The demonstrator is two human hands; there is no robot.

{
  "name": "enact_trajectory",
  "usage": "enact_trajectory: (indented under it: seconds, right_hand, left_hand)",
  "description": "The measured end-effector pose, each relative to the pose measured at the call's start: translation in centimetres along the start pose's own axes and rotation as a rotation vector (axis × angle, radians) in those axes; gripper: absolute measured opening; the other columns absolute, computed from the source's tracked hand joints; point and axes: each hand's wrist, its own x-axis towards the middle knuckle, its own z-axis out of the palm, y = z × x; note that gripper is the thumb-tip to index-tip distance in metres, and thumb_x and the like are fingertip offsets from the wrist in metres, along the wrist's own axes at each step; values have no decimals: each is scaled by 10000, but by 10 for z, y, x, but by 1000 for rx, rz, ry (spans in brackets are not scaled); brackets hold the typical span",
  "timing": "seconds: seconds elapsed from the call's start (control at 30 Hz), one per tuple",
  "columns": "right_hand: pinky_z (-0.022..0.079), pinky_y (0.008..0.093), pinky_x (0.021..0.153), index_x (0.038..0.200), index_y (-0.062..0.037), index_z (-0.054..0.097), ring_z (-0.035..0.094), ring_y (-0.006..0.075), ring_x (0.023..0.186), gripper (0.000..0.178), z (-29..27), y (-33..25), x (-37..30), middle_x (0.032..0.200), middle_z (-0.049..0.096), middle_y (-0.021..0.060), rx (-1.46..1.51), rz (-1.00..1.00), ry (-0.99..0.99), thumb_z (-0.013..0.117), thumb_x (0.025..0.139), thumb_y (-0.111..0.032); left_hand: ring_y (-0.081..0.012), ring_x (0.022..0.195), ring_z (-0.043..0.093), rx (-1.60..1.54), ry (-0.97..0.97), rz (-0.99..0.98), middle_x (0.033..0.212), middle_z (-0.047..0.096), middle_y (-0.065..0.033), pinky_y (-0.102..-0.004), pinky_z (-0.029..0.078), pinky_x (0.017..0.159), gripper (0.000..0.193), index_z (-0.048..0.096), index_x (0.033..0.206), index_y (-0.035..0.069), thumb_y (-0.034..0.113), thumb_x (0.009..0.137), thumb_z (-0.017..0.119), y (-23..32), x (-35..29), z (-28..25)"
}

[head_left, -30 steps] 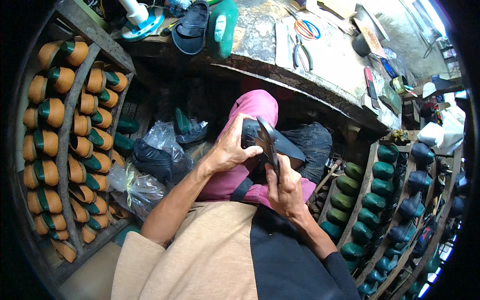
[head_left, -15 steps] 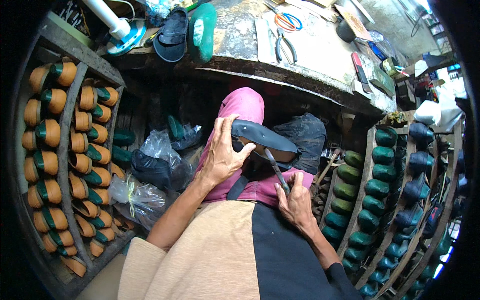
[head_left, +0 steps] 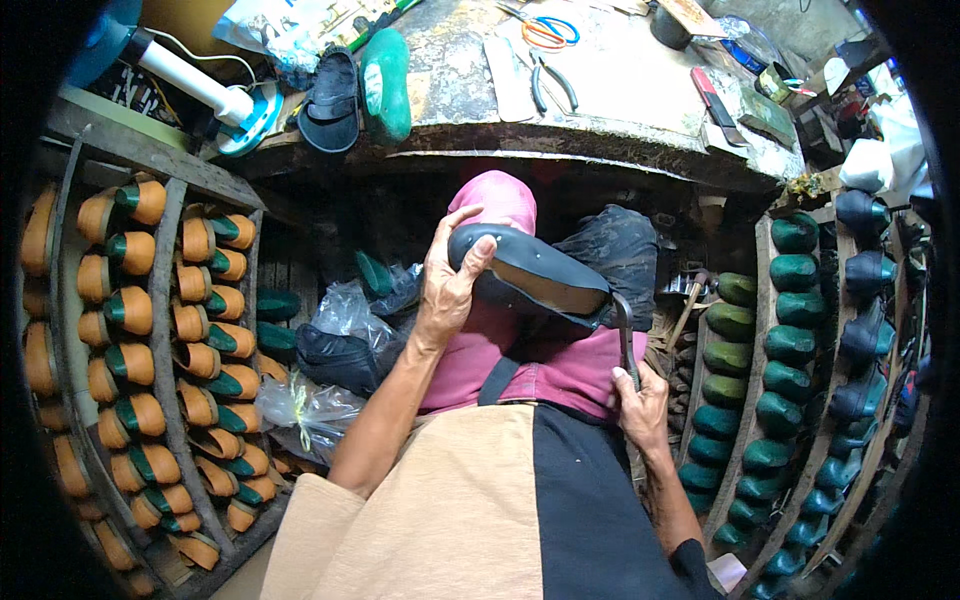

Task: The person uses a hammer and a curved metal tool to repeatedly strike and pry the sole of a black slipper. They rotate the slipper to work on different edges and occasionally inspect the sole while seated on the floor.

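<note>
My left hand [head_left: 452, 275] is closed round the left end of a black shoe upper [head_left: 510, 243], its thumb on the side. The upper is stretched over a shoe form, with the brownish sole side [head_left: 545, 290] partly showing and small shiny nail heads along the edge. It rests tilted over my lap, near the pink-clad knee [head_left: 493, 190]. In my right hand [head_left: 645, 405] is a slim dark metal tool [head_left: 628, 345] with a curved end. That end is at the shoe's right end; whether it grips the edge I cannot tell.
Ahead stands a worn workbench [head_left: 440, 90] with pliers [head_left: 552, 85], orange-and-blue-handled scissors [head_left: 550, 32], a red-handled knife [head_left: 715, 105], a black sandal [head_left: 330, 100] and a green shoe last [head_left: 386, 85]. Racks of orange shoes [head_left: 130, 310] flank my left, racks of green lasts [head_left: 795, 305] my right.
The shoe has tilted, showing more of its sole side, and my left thumb has moved onto its side. My right hand has shifted right, bringing the tool's curved end to the shoe's right end.
</note>
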Motion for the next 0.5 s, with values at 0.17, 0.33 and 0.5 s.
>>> enact_trajectory:
  seconds: [0.17,0.33,0.5]
  right_hand:
    - [426,530,622,777,27,518,545,416,610,391,-10,26,-9,680,530,242,-367,-238,47,734,1039,-167]
    - [475,514,614,760,31,564,642,416,610,423,-6,21,-24,663,586,233,-512,-252,54,760,1040,-218]
    - [525,399,578,819,39,670,699,193,579,430,-11,1,-16,634,672,112,-136,108,-122,739,1098,-281]
  left_hand:
    - [-185,1088,759,-75,72,59,1179,815,-152,-330,569,1047,403,661,1299,19,396,1159,684,0,33,22]
    - [-274,987,808,-372,-119,-19,1106,812,-207,-413,664,913,311,638,1253,0,295,1159,674,38,67,15]
    - [-309,995,816,-334,-440,-335,1105,813,-199,-468,675,888,473,652,1280,24,480,1193,561,-1,82,36]
